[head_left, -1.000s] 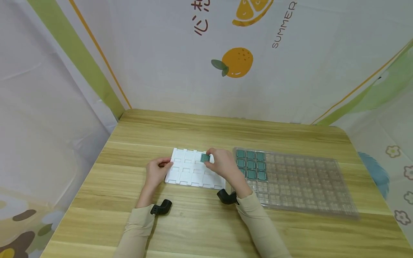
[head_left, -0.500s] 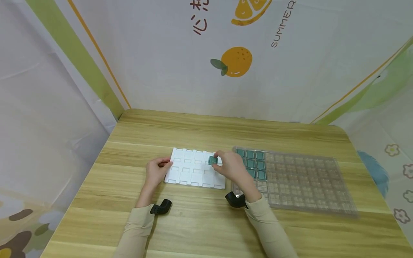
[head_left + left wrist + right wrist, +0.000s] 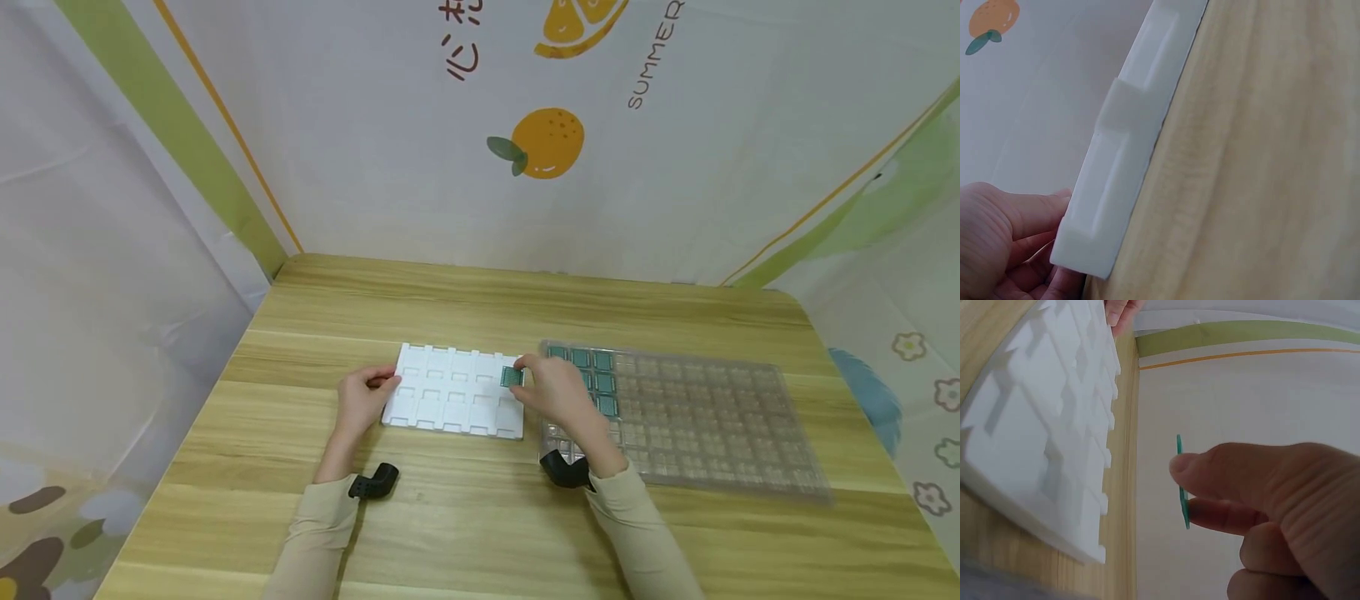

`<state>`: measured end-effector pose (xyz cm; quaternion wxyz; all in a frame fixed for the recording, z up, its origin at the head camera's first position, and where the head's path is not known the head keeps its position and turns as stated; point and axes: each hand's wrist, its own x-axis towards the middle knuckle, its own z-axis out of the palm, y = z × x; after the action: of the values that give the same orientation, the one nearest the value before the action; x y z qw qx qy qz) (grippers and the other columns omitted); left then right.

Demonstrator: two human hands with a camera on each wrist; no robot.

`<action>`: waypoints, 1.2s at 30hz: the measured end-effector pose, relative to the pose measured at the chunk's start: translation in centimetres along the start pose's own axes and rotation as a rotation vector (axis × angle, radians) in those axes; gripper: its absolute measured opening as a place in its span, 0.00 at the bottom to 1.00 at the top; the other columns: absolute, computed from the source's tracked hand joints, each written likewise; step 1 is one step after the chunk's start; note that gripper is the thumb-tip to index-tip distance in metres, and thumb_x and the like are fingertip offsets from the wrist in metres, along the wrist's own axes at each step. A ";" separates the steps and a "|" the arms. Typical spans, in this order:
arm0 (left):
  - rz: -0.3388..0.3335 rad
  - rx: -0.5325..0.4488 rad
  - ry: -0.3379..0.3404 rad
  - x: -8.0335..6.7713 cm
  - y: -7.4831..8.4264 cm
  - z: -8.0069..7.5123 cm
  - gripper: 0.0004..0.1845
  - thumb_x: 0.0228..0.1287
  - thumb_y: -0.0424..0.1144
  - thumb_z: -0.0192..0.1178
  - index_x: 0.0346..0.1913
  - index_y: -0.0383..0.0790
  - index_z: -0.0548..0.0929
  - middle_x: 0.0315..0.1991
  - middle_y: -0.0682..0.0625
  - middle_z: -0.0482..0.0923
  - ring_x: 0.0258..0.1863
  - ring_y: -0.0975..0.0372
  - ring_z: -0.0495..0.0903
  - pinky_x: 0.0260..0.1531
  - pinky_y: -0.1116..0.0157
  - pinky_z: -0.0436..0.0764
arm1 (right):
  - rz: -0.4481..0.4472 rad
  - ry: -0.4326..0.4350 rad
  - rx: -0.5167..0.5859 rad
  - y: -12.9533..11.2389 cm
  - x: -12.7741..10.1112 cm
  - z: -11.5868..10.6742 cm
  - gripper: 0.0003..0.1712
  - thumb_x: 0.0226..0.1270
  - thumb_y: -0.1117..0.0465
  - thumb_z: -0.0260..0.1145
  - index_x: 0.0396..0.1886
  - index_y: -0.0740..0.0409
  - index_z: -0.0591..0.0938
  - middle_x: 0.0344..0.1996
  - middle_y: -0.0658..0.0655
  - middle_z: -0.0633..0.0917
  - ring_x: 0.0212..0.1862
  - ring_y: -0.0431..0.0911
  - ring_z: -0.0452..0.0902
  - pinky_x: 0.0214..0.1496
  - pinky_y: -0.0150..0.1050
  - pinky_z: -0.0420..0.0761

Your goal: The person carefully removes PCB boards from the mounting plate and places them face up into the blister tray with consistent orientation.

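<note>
1. Chip [image 3: 512,377], the small green square pinched in my right hand [image 3: 558,396], looks thin as a card and almost weightless; edge-on in the right wrist view [image 3: 1182,487] it is only a sliver, so I judge it stiff but easy to snap or bend if I squeeze hard

2. Its flat faces look smooth, so I judge the hold safest at the rim, thumb on one face and fingertip on the other, as I have it now

3. My right fingers [image 3: 1222,515] are closed to a narrow pinch on the chip's near edge, thumb [image 3: 1229,469] on top and a fingertip underneath; the other fingers are curled in behind

4. I hold the chip over the right end of the white foam tray [image 3: 453,390], near its far corner; whether it touches the foam I cannot tell

5. My left hand [image 3: 363,398] grips the foam tray's left edge, fingers [image 3: 1035,212] curled against the rim of its corner [image 3: 1094,244], keeping it on the wooden table [image 3: 465,300]

6. The foam looks light and soft and would slide easily, so I judge that this steadying grip matters

7. Further right, just beside the foam, lies the clear plastic tray [image 3: 712,417] with more green chips [image 3: 592,371] in its near-left pockets
</note>
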<state>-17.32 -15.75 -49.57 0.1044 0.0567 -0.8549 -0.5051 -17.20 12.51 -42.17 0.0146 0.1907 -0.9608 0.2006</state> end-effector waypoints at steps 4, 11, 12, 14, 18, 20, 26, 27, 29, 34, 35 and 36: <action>-0.007 -0.002 0.003 0.0 0.1 0.0 0.08 0.55 0.26 0.64 0.39 0.25 0.84 0.32 0.35 0.83 0.28 0.58 0.78 0.25 0.77 0.71 | -0.002 0.007 0.009 0.7 -0.5 -0.2 0.17 0.54 0.59 0.72 0.42 0.62 0.83 0.08 0.44 0.56 0.14 0.37 0.47 0.16 0.30 0.50; -0.019 -0.010 0.000 0.0 0.1 0.0 0.09 0.55 0.26 0.64 0.39 0.25 0.84 0.32 0.35 0.82 0.28 0.60 0.77 0.25 0.77 0.71 | -0.030 0.027 0.030 1.6 -1.3 -0.4 0.15 0.53 0.60 0.72 0.40 0.62 0.83 0.08 0.43 0.58 0.14 0.36 0.48 0.16 0.29 0.52; -0.022 -0.012 0.000 0.0 0.1 0.0 0.09 0.55 0.26 0.64 0.39 0.25 0.84 0.32 0.35 0.82 0.28 0.60 0.77 0.25 0.77 0.71 | -0.034 0.031 0.030 1.7 -1.4 -0.5 0.15 0.53 0.60 0.72 0.40 0.62 0.83 0.08 0.43 0.58 0.14 0.36 0.48 0.16 0.29 0.52; -0.026 -0.016 -0.002 0.0 0.1 0.0 0.09 0.55 0.26 0.64 0.39 0.25 0.84 0.32 0.35 0.82 0.28 0.60 0.77 0.25 0.77 0.71 | -0.037 0.040 0.021 1.8 -1.6 -0.6 0.15 0.52 0.59 0.72 0.39 0.62 0.83 0.08 0.43 0.59 0.14 0.36 0.48 0.16 0.29 0.52; -0.032 -0.019 -0.001 0.0 0.0 0.1 0.09 0.55 0.25 0.64 0.39 0.25 0.84 0.32 0.35 0.82 0.28 0.60 0.77 0.25 0.77 0.71 | -0.029 0.040 0.000 2.3 -1.9 -0.8 0.17 0.52 0.59 0.73 0.40 0.62 0.83 0.07 0.43 0.59 0.14 0.36 0.48 0.16 0.29 0.51; -0.031 -0.016 0.001 0.0 0.1 0.1 0.09 0.54 0.25 0.64 0.39 0.25 0.84 0.32 0.35 0.82 0.28 0.60 0.77 0.25 0.77 0.71 | -0.025 0.036 -0.007 2.7 -2.1 -0.8 0.17 0.52 0.59 0.73 0.40 0.62 0.83 0.07 0.43 0.57 0.13 0.36 0.47 0.16 0.29 0.51; -0.020 -0.008 0.006 0.0 0.0 0.1 0.08 0.54 0.25 0.64 0.39 0.25 0.84 0.32 0.35 0.82 0.27 0.60 0.77 0.25 0.77 0.71 | -0.033 0.039 -0.011 3.7 -2.9 -0.9 0.17 0.52 0.60 0.73 0.40 0.62 0.83 0.07 0.43 0.59 0.13 0.35 0.48 0.15 0.29 0.52; -0.018 -0.009 0.006 0.0 0.0 0.1 0.08 0.54 0.25 0.64 0.39 0.25 0.84 0.32 0.35 0.82 0.27 0.60 0.77 0.25 0.77 0.71 | -0.032 0.037 -0.010 3.9 -3.0 -0.9 0.16 0.52 0.60 0.73 0.40 0.62 0.83 0.07 0.44 0.60 0.13 0.36 0.49 0.15 0.29 0.52; -0.012 -0.010 0.007 0.0 0.0 0.1 0.08 0.54 0.25 0.64 0.38 0.25 0.84 0.32 0.35 0.82 0.27 0.60 0.77 0.25 0.77 0.71 | -0.032 0.030 -0.010 4.2 -3.2 -0.9 0.16 0.51 0.60 0.73 0.39 0.62 0.83 0.08 0.45 0.66 0.13 0.35 0.51 0.16 0.29 0.55; 0.000 -0.010 0.009 -0.1 0.1 0.1 0.08 0.54 0.25 0.64 0.38 0.25 0.84 0.32 0.35 0.82 0.28 0.58 0.77 0.25 0.78 0.71 | -0.005 -0.015 0.009 5.3 -3.8 -0.8 0.16 0.52 0.61 0.73 0.41 0.63 0.83 0.08 0.46 0.67 0.13 0.35 0.51 0.16 0.29 0.56; 0.002 -0.011 0.010 -0.1 0.1 0.1 0.08 0.54 0.25 0.64 0.38 0.25 0.84 0.32 0.35 0.82 0.28 0.58 0.77 0.25 0.78 0.71 | -0.001 -0.018 0.010 5.5 -3.9 -0.9 0.16 0.52 0.61 0.72 0.41 0.63 0.83 0.08 0.45 0.66 0.13 0.35 0.51 0.16 0.29 0.55; 0.002 -0.012 0.010 -0.1 0.1 0.1 0.08 0.54 0.24 0.64 0.38 0.25 0.84 0.32 0.35 0.82 0.28 0.58 0.77 0.25 0.78 0.71 | 0.006 -0.026 0.014 5.7 -4.0 -0.9 0.16 0.52 0.61 0.72 0.41 0.63 0.83 0.07 0.44 0.61 0.13 0.36 0.50 0.15 0.30 0.53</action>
<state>-17.27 -15.62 -49.56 0.1097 0.0577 -0.8514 -0.5096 -15.64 19.15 -43.95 0.0004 0.1904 -0.9601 0.2048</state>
